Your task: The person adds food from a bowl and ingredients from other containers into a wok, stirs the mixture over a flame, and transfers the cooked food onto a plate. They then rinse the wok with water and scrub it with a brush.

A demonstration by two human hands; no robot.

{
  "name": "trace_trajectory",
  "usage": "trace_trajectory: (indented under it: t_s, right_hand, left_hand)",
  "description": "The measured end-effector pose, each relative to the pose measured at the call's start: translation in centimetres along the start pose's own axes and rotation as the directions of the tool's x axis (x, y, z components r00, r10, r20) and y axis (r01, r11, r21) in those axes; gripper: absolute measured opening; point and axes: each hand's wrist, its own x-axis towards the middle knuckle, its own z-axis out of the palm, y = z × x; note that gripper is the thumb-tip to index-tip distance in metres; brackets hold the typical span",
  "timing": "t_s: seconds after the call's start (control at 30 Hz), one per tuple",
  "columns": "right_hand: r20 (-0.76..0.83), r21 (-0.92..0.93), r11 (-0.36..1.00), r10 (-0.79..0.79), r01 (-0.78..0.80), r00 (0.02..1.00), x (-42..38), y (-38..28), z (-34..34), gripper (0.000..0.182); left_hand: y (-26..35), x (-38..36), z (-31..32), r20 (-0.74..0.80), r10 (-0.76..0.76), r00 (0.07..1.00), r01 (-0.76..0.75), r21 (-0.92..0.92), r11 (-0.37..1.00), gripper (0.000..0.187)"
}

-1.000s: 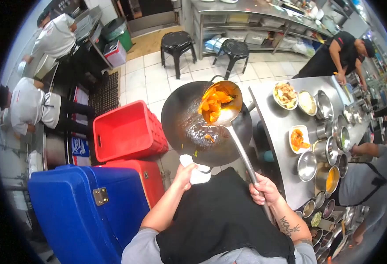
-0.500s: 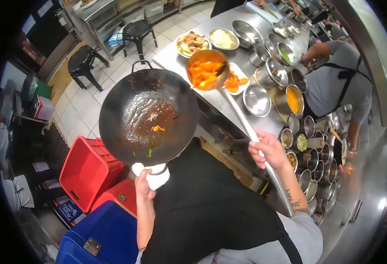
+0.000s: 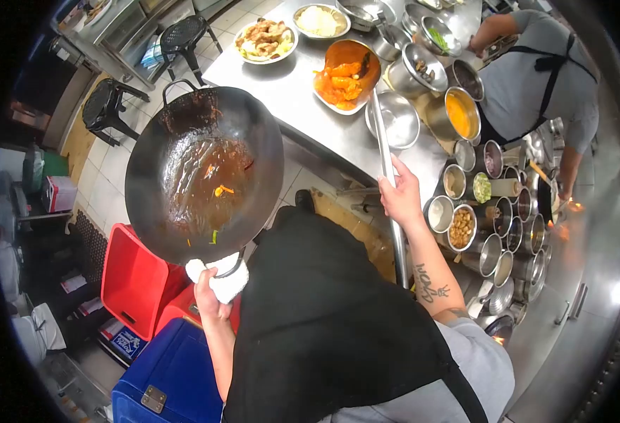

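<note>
My left hand (image 3: 215, 299) grips the wok (image 3: 204, 162) by its near loop handle through a folded white cloth (image 3: 234, 282). The wok is tilted towards me, its inside coated with brown sauce and a few orange and green scraps. My right hand (image 3: 402, 194) is wrapped around the long metal handle of a ladle (image 3: 384, 137). Its large bowl is tipped over a white dish at the table's edge, with glossy orange food pieces (image 3: 342, 84) at its mouth. The ladle hides most of the dish.
On the steel table (image 3: 239, 81) stand a bowl of meat and greens (image 3: 266, 41), an empty metal bowl (image 3: 398, 121) and a pot of orange liquid (image 3: 462, 114). A co-worker (image 3: 536, 84) works at right. Red bin (image 3: 137, 282) and blue cooler (image 3: 169, 374) stand at lower left.
The ladle bowl has tipped further and lies lower over the white dish, its food now at the dish. The wok has shifted left in view, still held by my left hand.
</note>
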Motion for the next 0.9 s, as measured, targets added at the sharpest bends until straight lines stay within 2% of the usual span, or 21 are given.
trace_trajectory:
  t_s: [0.07, 0.17, 0.23, 0.3, 0.4, 0.57, 0.63, 0.67, 0.8, 0.9]
  right_hand:
    - [-0.004, -0.076, 0.993, -0.093, 0.092, 0.996, 0.7, 1.8, -0.4, 0.060]
    - [-0.039, -0.141, 0.921, -0.373, 0.364, 0.927, 2.6, 5.9, -0.4, 0.060]
    - [-0.067, -0.174, 0.886, -0.445, 0.429, 0.893, 2.7, 5.8, -0.3, 0.060]
    - [-0.086, -0.202, 0.917, -0.366, 0.344, 0.926, 2.0, 4.7, -0.6, 0.060]
    - [-0.090, -0.108, 0.976, -0.200, 0.190, 0.976, 1.3, 3.1, -1.4, 0.057]
    - [-0.105, -0.015, 0.983, -0.184, 0.184, 0.977, 0.1, 1.8, -2.7, 0.057]
    - [-0.088, -0.091, 0.987, -0.143, 0.135, 0.986, -0.9, 0.9, -3.3, 0.057]
    - [-0.094, -0.120, 0.969, -0.229, 0.218, 0.969, -1.0, 1.2, -3.3, 0.056]
    - [-0.122, -0.293, 0.912, -0.334, 0.288, 0.935, -1.4, 2.2, -2.7, 0.054]
    - [-0.090, -0.379, 0.897, -0.279, 0.226, 0.956, -1.0, 2.2, -3.2, 0.053]
  left_hand:
    - [-0.1, -0.3, 0.3, -0.008, 0.009, 1.000, -0.009, 0.005, 1.000, 0.033]
    - [-0.4, 0.0, -0.6, 0.026, 0.006, 1.000, -0.007, 0.027, 1.000, 0.039]
    - [-0.5, -0.1, -0.4, 0.026, 0.009, 1.000, -0.009, 0.026, 1.000, 0.038]
    - [-0.5, -0.5, 0.1, 0.004, 0.015, 1.000, -0.015, 0.013, 1.000, 0.035]
    - [-0.5, -0.8, 0.6, -0.032, 0.021, 0.999, -0.021, -0.008, 1.000, 0.029]
    - [-0.6, -0.8, 0.7, -0.011, 0.027, 1.000, -0.027, -0.008, 1.000, 0.025]
    - [-0.5, -1.0, 2.1, -0.013, 0.020, 1.000, -0.020, -0.016, 1.000, 0.024]
    - [-0.3, -1.3, 2.3, -0.024, 0.021, 0.999, -0.022, -0.021, 1.000, 0.023]
    - [-1.3, 0.0, -0.8, -0.002, 0.035, 0.999, -0.035, -0.044, 0.998, 0.025]
    - [-1.0, -0.6, 0.1, 0.000, 0.030, 1.000, -0.030, -0.009, 1.000, 0.026]
